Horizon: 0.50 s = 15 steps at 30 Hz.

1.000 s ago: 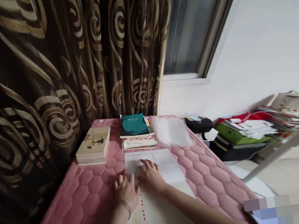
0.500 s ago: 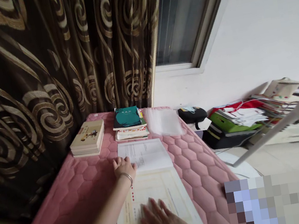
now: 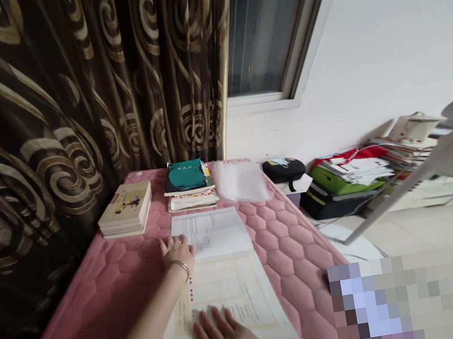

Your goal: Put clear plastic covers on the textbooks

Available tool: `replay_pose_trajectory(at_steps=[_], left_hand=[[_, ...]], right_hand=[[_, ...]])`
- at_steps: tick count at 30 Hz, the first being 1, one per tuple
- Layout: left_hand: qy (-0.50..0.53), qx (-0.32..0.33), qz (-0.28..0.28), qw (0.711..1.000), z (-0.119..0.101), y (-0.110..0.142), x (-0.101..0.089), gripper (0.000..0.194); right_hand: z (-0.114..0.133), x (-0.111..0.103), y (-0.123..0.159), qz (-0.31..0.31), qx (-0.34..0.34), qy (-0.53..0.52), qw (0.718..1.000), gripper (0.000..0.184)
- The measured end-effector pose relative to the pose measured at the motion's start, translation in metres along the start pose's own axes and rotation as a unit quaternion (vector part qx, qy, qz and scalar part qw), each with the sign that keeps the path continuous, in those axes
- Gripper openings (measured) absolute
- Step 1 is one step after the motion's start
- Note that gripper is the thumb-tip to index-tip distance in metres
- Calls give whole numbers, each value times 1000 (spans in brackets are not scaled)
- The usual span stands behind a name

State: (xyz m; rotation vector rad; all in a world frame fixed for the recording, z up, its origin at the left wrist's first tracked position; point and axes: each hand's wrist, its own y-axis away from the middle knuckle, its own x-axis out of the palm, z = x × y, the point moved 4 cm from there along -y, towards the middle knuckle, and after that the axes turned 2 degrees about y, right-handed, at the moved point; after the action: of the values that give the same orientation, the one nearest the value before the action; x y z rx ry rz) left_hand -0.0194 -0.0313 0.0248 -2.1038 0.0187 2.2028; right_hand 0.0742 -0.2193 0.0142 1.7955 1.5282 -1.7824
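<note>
An open book [image 3: 227,284] lies flat on a pink quilted mattress [image 3: 105,303], its fold running crosswise. The far page is white with printed text; the near page is cream with a yellowish border and a line of red dots. On the left edge of the book, near the fold, rests my left hand [image 3: 178,252], fingers stretched out and a bracelet at the wrist. My right hand [image 3: 230,338] lies flat with spread fingers over the bottom edge of the near page. Neither hand grips anything.
Beyond the book sit a stack of beige books [image 3: 127,207], a pile topped by a teal book [image 3: 185,176], and clear plastic covers [image 3: 240,181]. A patterned curtain [image 3: 70,102] hangs at the left. To the right are a black case [image 3: 284,170], piled papers [image 3: 358,171] and a pale slanted pole [image 3: 390,198].
My right hand has moved from the fold near my left hand down to the book's near edge. My left hand stays by the fold. The view has shifted slightly.
</note>
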Motion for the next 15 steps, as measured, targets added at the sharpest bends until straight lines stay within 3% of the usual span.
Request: replay_pose_trajectory(at_steps=[10,13,15], left_hand=[[-28,13,-6,1000,5,17,1,44],[-24,9,-12,1000,4,17,3,44],[-25,9,-16,1000,4,17,4,44]], right_hand=[[19,14,11,-99,-26,39,994,29],[24,20,12,-109,-5,32,994,24],[19,20,8,-82,1,-28,996,20]])
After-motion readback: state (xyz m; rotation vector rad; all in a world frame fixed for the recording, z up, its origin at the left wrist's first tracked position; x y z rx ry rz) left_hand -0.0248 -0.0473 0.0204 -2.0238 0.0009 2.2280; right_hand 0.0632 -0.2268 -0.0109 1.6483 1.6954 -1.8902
